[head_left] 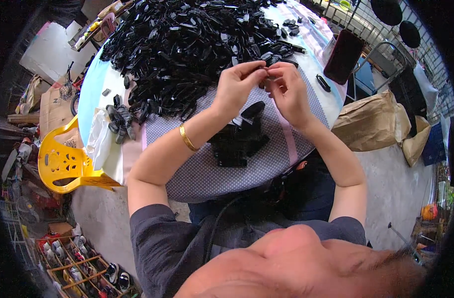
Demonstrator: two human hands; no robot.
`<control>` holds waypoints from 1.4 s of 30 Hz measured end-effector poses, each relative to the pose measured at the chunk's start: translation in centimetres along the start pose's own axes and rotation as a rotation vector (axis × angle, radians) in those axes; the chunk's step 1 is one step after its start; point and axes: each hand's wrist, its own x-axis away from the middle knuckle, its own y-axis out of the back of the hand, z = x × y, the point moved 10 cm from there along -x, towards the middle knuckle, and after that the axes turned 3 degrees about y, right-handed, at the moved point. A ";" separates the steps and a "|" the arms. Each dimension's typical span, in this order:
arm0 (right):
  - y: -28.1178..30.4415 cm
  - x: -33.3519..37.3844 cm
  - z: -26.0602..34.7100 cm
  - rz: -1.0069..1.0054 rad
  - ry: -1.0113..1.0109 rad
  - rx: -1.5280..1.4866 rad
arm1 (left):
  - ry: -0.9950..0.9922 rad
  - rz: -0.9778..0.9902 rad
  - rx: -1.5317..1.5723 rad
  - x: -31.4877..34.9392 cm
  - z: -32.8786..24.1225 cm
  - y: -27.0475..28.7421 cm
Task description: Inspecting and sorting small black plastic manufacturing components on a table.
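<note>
Over the table, my left hand (235,88) and my right hand (292,97) meet, thumbs and fingers pinched together. Between the fingertips is something small and dark, too hidden to make out. A gold bangle (187,137) circles my left wrist. Just beyond the hands, a big heap of shiny black elongated pieces (182,44) covers the far side of the table. Below the hands, close to my body, lies a smaller group of flat black pieces (237,146). One black oblong piece (323,83) lies apart, right of my right hand.
A patterned cloth (207,184) covers the round table. Dark grey bundles (119,120) and a white plastic bag (100,141) lie at its left. A dark phone-like slab (344,56) stands at the right edge. Around are a yellow chair (63,161), brown paper sacks (373,124) and a shoe rack (83,268).
</note>
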 end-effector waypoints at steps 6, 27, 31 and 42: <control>-2.7 0.6 -3.5 0.403 -0.452 -0.219 | -0.023 0.143 0.002 -1.0 -1.0 0.3; 3.0 -5.2 -10.1 0.208 -0.083 0.573 | -0.432 0.387 -1.225 -0.9 1.0 -3.1; 6.1 -7.4 -17.9 0.205 -0.290 0.881 | -0.620 0.345 -1.280 -0.4 1.6 -3.2; -5.6 -11.4 -9.9 0.235 0.173 0.390 | -0.608 0.267 -1.284 1.3 1.8 -4.0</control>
